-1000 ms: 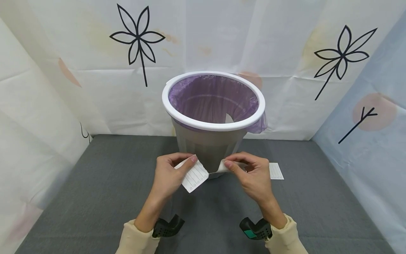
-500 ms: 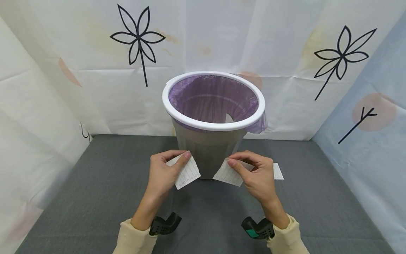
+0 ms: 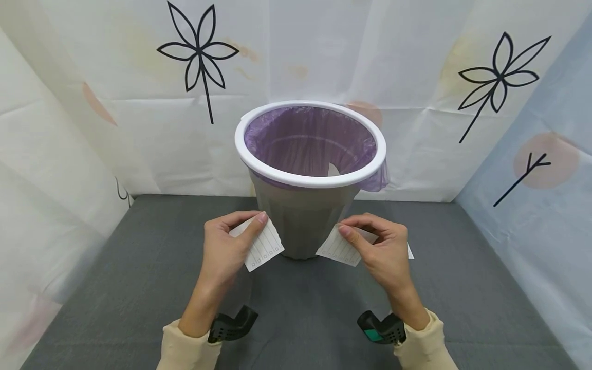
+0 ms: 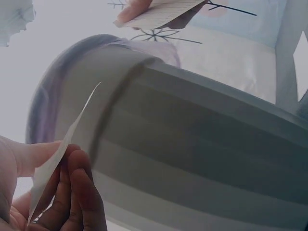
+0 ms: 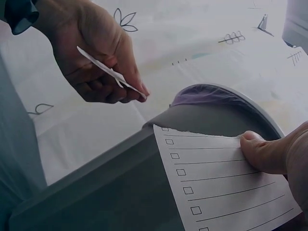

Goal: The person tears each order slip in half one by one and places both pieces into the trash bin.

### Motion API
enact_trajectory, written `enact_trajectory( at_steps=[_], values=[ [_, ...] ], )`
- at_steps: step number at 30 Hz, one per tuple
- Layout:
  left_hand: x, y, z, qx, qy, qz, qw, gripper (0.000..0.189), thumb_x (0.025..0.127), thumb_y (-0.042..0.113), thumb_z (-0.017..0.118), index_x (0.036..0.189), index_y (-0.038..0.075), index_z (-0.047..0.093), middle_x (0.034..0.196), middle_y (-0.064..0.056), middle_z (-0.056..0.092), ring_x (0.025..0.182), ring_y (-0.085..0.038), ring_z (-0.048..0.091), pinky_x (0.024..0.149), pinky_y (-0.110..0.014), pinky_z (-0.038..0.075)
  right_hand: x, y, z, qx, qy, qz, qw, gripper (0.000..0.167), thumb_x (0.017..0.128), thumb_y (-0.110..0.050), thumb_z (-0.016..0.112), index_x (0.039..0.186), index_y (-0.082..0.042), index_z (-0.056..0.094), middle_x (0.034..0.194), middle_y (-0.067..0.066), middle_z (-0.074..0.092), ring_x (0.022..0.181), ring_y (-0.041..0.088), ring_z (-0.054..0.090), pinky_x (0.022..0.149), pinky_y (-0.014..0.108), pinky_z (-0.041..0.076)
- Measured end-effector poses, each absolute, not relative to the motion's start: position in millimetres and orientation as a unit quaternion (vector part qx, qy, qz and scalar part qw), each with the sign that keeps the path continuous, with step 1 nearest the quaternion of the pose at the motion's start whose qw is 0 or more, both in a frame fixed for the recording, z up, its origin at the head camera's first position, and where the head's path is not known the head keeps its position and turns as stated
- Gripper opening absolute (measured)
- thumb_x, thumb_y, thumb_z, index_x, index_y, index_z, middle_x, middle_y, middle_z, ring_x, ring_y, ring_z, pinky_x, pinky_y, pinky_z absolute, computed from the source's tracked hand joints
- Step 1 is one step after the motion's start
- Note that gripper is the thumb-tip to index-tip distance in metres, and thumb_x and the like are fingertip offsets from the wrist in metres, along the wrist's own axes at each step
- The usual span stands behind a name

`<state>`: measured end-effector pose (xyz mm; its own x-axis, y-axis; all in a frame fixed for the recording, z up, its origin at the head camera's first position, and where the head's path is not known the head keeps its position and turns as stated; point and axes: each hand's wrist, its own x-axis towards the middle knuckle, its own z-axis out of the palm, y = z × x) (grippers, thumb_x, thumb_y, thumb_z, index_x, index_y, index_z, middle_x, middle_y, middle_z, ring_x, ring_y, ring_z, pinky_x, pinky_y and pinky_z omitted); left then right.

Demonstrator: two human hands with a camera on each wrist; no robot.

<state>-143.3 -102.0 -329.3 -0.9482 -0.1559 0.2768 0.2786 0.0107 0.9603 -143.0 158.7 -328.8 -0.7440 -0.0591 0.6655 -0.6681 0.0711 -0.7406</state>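
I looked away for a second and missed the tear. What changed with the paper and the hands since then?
The slip has come fully apart: the left hand pinches the left piece, the right hand pinches the right piece, and both moved outward, apart. The lined bin, the scrap inside and the slip on the table stayed put.
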Motion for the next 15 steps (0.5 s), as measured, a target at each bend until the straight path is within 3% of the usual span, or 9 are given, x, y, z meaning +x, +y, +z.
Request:
enact_trajectory(
  at_steps=[10,15],
  values=[
    [-149,-119,-294,-0.064,-0.635,-0.737,0.223,0.014,0.09,0.002,0.075,0.097,-0.011,0.075,0.08,-0.011,0.073,0.059,-0.017,0.067,0.052,-0.025,0.055,-154,176,-297,0.255,-0.666,0.643,0.28,0.008,0.082,0.014,0.076,0.089,0.014,0.072,0.084,0.006,0.075,0.079,0.014,0.07,0.063,0.021,0.055],
    [-158,-127,-264,-0.078,-0.589,-0.762,0.258,0.011,0.091,0.003,0.075,0.095,-0.007,0.076,0.085,-0.011,0.072,0.065,-0.016,0.067,0.056,-0.024,0.056,-158,183,-269,0.259,-0.624,0.678,0.291,0.009,0.083,0.012,0.077,0.091,0.013,0.073,0.087,0.008,0.075,0.079,0.015,0.069,0.064,0.021,0.055]
  ],
)
